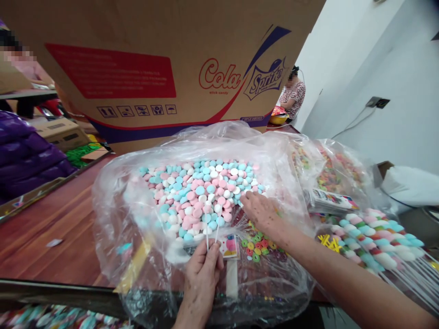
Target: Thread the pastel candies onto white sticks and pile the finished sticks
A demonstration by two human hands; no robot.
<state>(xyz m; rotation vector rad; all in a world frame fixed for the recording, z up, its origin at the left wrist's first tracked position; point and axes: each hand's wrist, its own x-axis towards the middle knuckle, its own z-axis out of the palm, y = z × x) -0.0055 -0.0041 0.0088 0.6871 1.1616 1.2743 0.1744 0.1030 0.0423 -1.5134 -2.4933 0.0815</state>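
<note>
Two thin white sticks (207, 240) are pinched in the left hand (202, 274) fingers; the right hand (262, 211), fingers spread, touches the pastel candies (200, 194) inside a clear bag (113, 205) on the desk (44, 233).

Candy pieces (202, 194) in the plastic bag (113, 219) on the table (44, 237); cardboard box (154, 59) behind; candy skewers (373, 242) right

My table (51, 237) is dark reddish wood, and a tall cardboard carton (154, 68) stands at its far edge. To my right rises a plain white wall (394, 68) carrying a socket (377, 102) with a trailing cable, evenly lit.
</note>
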